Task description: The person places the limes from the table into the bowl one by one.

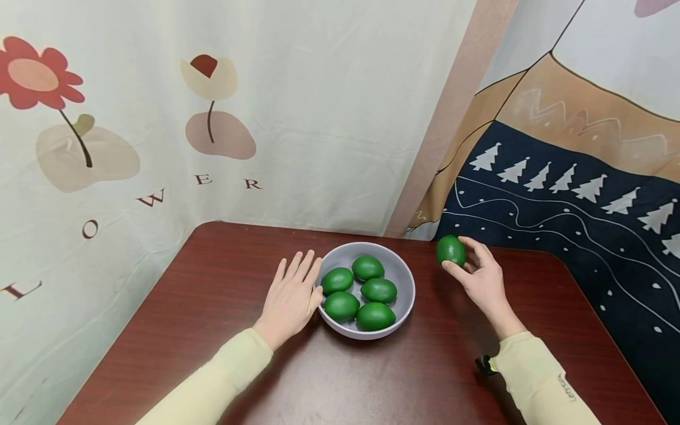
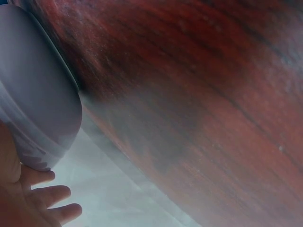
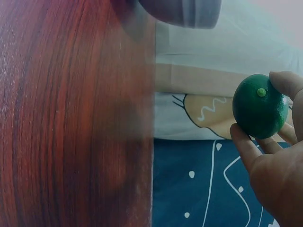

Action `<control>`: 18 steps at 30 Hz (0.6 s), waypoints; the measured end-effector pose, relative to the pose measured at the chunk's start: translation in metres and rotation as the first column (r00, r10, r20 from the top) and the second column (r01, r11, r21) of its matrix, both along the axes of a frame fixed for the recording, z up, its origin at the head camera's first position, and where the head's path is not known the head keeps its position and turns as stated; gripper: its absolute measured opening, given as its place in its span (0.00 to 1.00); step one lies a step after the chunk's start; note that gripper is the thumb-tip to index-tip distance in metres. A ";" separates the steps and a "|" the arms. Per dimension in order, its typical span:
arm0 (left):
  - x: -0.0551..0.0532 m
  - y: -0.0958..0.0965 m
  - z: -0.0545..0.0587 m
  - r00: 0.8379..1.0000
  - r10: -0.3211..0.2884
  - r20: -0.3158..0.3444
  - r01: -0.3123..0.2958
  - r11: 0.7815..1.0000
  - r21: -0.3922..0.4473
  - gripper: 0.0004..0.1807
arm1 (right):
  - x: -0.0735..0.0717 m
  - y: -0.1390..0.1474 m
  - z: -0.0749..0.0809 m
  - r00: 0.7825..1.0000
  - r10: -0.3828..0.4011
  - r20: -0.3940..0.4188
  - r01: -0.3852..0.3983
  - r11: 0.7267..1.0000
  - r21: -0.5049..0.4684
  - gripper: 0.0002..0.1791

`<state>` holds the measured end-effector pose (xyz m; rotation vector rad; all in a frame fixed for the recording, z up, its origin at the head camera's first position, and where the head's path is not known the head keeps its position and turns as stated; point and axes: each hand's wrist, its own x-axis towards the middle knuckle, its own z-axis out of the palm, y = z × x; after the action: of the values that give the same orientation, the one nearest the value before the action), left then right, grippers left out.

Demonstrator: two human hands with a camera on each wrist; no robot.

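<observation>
A grey bowl [image 1: 406,295] with several green limes [image 1: 376,317] in it stands on the table. My left hand [image 1: 289,301] is at the bowl's left side, its fingers straight and spread and its thumb right at the rim. In the left wrist view, fingertips [image 2: 59,194] show close to the bowl's outer wall [image 2: 42,71]. To the right of the bowl, my right hand [image 1: 486,283] holds another lime [image 1: 450,251] between thumb and fingers, raised over the table. The right wrist view shows this lime [image 3: 260,106] with its small pale stem end facing the camera.
The dark red wooden table [image 1: 212,283] has its back edge just behind the bowl. A white curtain [image 1: 329,118] printed with flowers and letters hangs behind it. At the right hangs a dark blue cloth [image 1: 558,236] with white trees. A small black object [image 1: 484,365] shows by the right sleeve.
</observation>
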<state>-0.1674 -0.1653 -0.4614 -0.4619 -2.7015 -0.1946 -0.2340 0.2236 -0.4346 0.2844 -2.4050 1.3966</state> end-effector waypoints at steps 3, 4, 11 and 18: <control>0.000 0.000 0.000 1.000 -0.002 -0.005 0.002 1.000 0.002 0.30 | 0.001 -0.002 0.001 1.000 0.008 -0.002 -0.008 1.000 -0.008 0.36; 0.000 0.000 0.000 1.000 -0.003 -0.006 0.003 1.000 0.003 0.30 | 0.002 -0.002 0.002 1.000 0.012 -0.003 -0.012 1.000 -0.013 0.36; 0.000 0.000 0.000 1.000 0.001 0.017 -0.001 1.000 0.005 0.31 | 0.004 -0.006 0.004 0.999 0.033 0.004 -0.033 0.999 -0.038 0.36; 0.000 0.000 0.000 1.000 0.004 0.017 -0.004 1.000 -0.005 0.31 | 0.009 -0.010 0.008 0.998 0.060 0.029 -0.057 0.995 -0.081 0.36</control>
<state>-0.1670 -0.1653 -0.4610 -0.4587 -2.7196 -0.1915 -0.2248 0.2134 -0.4268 0.3173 -2.3765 1.5293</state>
